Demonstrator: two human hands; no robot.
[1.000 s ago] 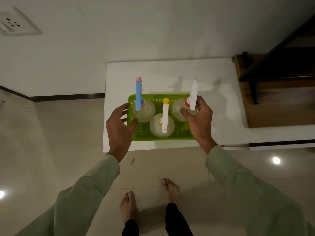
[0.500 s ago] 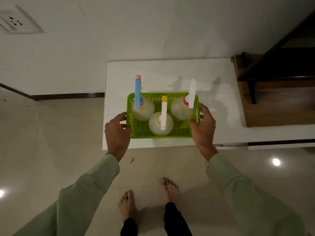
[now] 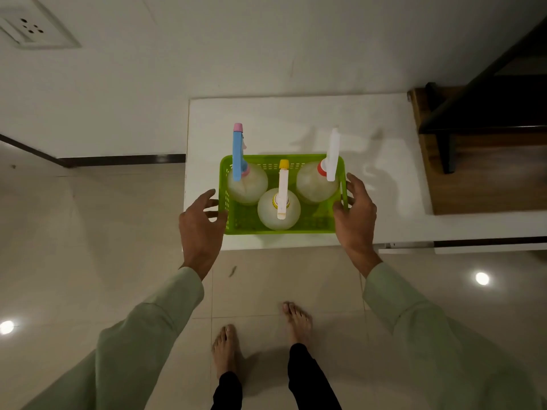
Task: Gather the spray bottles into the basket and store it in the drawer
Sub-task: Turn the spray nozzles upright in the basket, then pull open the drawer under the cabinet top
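A green plastic basket stands on the white cabinet top near its front edge. Three clear spray bottles stand upright inside: a blue-headed bottle at the back left, a yellow-capped bottle at the front middle, and a white-headed bottle with a red collar at the back right. My left hand is at the basket's left wall, fingers spread and just touching it. My right hand grips the right rim, thumb inside the basket.
A wooden stair step with a dark rail adjoins the cabinet top on the right. The wall with a socket plate lies behind. Tiled floor stretches to the left and below, where the person's bare feet stand.
My right hand let go of the white-headed bottle and moved to the basket's right rim. My left hand slid back along the left wall. The basket stays in place.
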